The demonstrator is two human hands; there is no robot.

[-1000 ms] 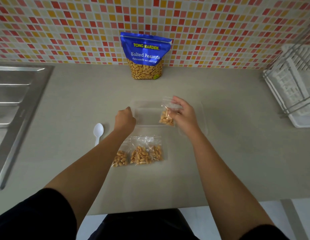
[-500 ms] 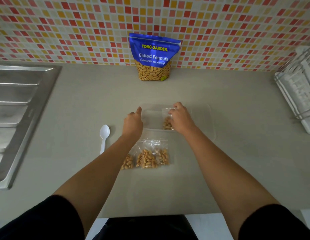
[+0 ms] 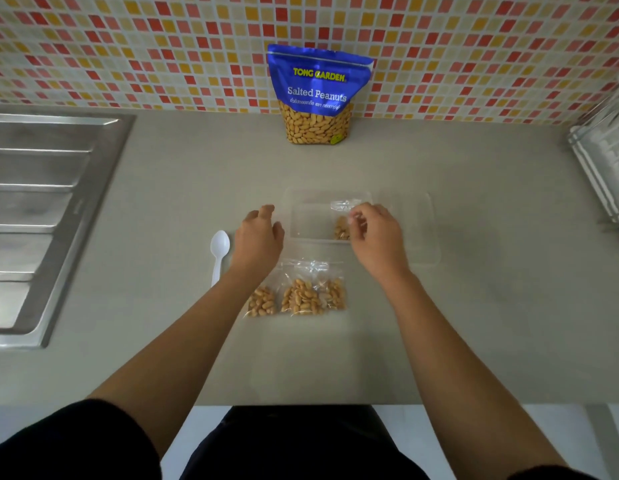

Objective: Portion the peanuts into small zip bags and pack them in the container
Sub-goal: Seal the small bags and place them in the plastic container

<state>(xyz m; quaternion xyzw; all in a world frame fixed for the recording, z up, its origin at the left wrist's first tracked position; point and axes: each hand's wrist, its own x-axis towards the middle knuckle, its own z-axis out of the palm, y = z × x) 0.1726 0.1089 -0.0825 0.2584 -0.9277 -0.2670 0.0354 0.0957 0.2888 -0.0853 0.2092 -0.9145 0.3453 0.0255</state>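
Note:
A clear plastic container (image 3: pixel 320 195) sits mid-counter. One small zip bag of peanuts (image 3: pixel 341 227) lies inside it at the right. My right hand (image 3: pixel 375 239) hovers just over that bag, fingers loosely curled and lifted off it. My left hand (image 3: pixel 258 237) rests at the container's left edge with its fingers apart, holding nothing. Three filled zip bags lie in front of the container: the left bag (image 3: pixel 262 302), the middle bag (image 3: pixel 301 296) and the right bag (image 3: pixel 335 292). The blue Salted Peanuts pouch (image 3: pixel 318 95) stands against the tiled wall.
A white plastic spoon (image 3: pixel 219 252) lies left of my left hand. A steel sink drainboard (image 3: pixel 41 220) fills the left side. A white dish rack (image 3: pixel 604 168) stands at the right edge. A clear lid (image 3: pixel 419 237) extends right of the container.
My right hand lowered the zip bag into the container and has lifted off it. My left hand opened beside the container's left edge.

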